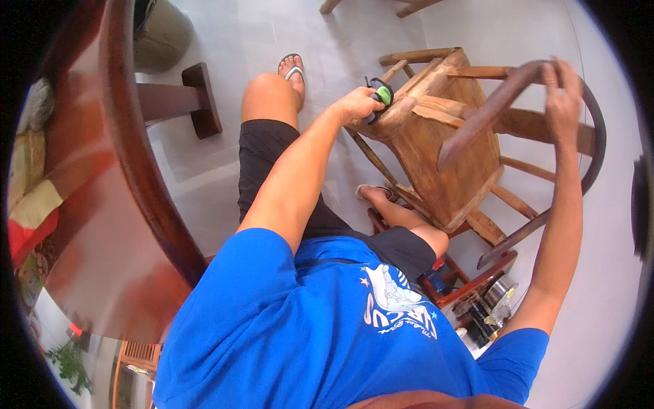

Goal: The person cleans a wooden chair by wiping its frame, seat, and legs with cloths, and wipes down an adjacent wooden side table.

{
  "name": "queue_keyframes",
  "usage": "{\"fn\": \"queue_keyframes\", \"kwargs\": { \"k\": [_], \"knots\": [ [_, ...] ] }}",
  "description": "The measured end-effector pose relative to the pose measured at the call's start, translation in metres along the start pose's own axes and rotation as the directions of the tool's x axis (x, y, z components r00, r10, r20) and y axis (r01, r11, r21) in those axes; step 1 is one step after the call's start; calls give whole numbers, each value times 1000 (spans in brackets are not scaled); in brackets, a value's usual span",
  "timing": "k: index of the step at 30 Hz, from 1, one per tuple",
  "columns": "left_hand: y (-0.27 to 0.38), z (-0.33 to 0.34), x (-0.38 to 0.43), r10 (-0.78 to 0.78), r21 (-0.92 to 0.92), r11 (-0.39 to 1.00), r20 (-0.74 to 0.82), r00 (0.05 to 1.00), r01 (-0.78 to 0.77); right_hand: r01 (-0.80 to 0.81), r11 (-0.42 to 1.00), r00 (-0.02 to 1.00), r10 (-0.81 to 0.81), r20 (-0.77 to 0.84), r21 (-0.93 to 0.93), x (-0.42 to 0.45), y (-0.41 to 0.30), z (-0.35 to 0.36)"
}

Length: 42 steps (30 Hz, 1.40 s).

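Note:
My left hand [361,105] grips a small green, grey and black item [382,96], possibly a cloth or glove, at the edge of a wooden chair's seat [449,148]. Its exact kind cannot be made out. On the far right, my right hand [563,97] holds the dark curved rail [526,82] of the same chair, its fingers over the wood and slightly blurred. The chair stands in front of me to the right, appearing tilted, with pale spindles joining seat and rail. My right leg [414,230] is close beside the seat.
A glossy red-brown table [122,204] curves along my left, with its wooden foot [202,99] on the pale floor. Behind that foot stands a bin-like container [163,38]. Near my right side, a low red-brown stand [480,281] sits by a metal pot [500,289] and bottles.

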<state>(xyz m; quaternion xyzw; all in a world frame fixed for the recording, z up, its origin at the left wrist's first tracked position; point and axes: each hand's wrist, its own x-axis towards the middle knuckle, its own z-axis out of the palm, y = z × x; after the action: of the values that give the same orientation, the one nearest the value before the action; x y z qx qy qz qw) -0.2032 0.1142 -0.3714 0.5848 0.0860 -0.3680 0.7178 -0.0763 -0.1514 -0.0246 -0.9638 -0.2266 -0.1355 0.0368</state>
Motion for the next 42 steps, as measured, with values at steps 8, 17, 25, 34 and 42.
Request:
{"fn": "queue_keyframes", "kwargs": {
  "k": [8,17,25,34,42],
  "knots": [
    [-20,7,48,105,264,954,148,983,-142,398,860,916,-390,94,-320,15,-32,35],
    [-15,10,54,310,366,877,63,949,-311,475,873,846,-417,331,-115,40,-27,36],
    [58,-34,31,-81,828,560,107,991,-44,482,869,808,-389,442,-115,45,-32,29],
    [126,-30,106,156,89,979,256,954,-183,463,879,796,-357,488,-111,46,-35,29],
    [81,-8,130,124,518,806,327,937,-287,465,878,794,-360,490,-109,48,-35,33]
  ]
}}
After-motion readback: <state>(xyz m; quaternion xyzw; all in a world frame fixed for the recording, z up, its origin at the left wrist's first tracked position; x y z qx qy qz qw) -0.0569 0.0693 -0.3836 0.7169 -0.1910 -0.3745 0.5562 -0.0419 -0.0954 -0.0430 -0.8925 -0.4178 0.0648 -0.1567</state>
